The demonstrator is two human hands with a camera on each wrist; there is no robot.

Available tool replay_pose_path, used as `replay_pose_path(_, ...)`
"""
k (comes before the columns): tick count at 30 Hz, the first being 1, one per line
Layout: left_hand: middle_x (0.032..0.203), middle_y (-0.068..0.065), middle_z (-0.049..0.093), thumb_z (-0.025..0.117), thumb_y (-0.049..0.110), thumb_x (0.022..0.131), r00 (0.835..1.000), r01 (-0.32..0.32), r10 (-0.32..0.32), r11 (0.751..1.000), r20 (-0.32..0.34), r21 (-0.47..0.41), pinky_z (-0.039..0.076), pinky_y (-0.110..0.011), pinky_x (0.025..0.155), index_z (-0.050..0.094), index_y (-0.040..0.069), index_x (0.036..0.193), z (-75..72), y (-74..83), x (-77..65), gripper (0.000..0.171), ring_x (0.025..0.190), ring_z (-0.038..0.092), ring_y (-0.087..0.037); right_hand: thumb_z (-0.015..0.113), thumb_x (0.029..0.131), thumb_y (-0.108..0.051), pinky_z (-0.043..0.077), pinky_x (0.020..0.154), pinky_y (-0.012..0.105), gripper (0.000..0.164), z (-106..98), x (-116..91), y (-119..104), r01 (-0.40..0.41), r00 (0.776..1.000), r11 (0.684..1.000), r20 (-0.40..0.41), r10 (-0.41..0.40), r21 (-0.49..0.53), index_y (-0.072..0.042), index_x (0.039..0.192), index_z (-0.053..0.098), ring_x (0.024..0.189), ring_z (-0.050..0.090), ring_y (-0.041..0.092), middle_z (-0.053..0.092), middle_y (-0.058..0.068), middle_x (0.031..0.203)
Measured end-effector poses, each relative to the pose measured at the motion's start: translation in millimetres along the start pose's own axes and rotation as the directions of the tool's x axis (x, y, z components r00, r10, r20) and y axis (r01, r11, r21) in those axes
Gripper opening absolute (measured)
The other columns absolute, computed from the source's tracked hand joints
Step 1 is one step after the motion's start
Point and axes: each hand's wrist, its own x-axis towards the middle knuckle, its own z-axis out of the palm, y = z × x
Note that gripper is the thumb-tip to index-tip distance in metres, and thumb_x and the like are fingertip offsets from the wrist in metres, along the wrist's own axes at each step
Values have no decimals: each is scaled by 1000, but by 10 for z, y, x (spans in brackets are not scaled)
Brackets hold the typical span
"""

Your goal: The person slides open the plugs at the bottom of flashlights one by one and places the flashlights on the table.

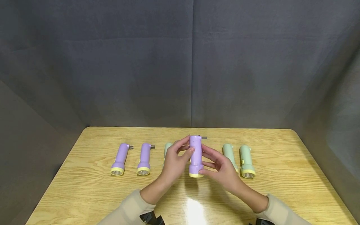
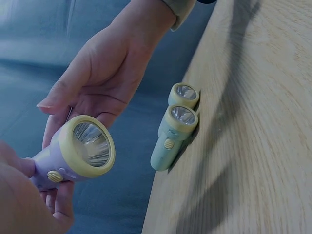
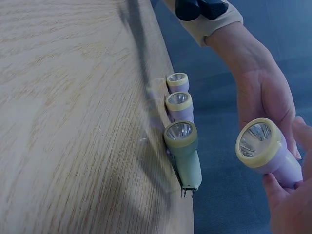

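Gripping purple torch above desk between my left hand and right hand; two green torches lie toward its right edge.

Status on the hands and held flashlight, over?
Left hand and right hand grip purple flashlight. Raised above table. Nothing visibly blocking it; green flashlight partly hidden behind left hand.

Perhaps a lab or studio — dark cloth on three sides, wood-grain table

Lilac flashlights, pale-green flashlights, yellow rims; yellowish wood-grain table; dark-grey curtain.
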Motion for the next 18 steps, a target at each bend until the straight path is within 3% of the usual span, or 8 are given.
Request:
replay_pose_path(8,129,-18,62,65,4,99,999,35,-36,999,-31,-25,60,-33,78,57,-2,141,25,31,39,43,113,60,-31,82,80,4,50,102,31,92,25,-28,-3,38,998,989,58,-30,-144,7,156,30,140,43,9,32,29,159)
replay_pose_path(15,124,-18,64,67,5,98,995,77,-78,997,-67,-21,59,-29,73,60,-2,138,64,18,48,41,107,64,-28,87,75,1,50,102,32,104,53,-47,7,12,998,968,64,4,-251,2,159,25,141,41,37,30,25,161)
replay_pose_path(18,124,-17,64,67,6,99,992,93,-95,995,-77,-27,58,-29,70,61,-2,137,81,6,52,40,105,63,-25,87,75,2,51,101,32,105,55,-52,15,-8,998,962,55,24,-274,3,159,25,140,41,41,31,25,161)
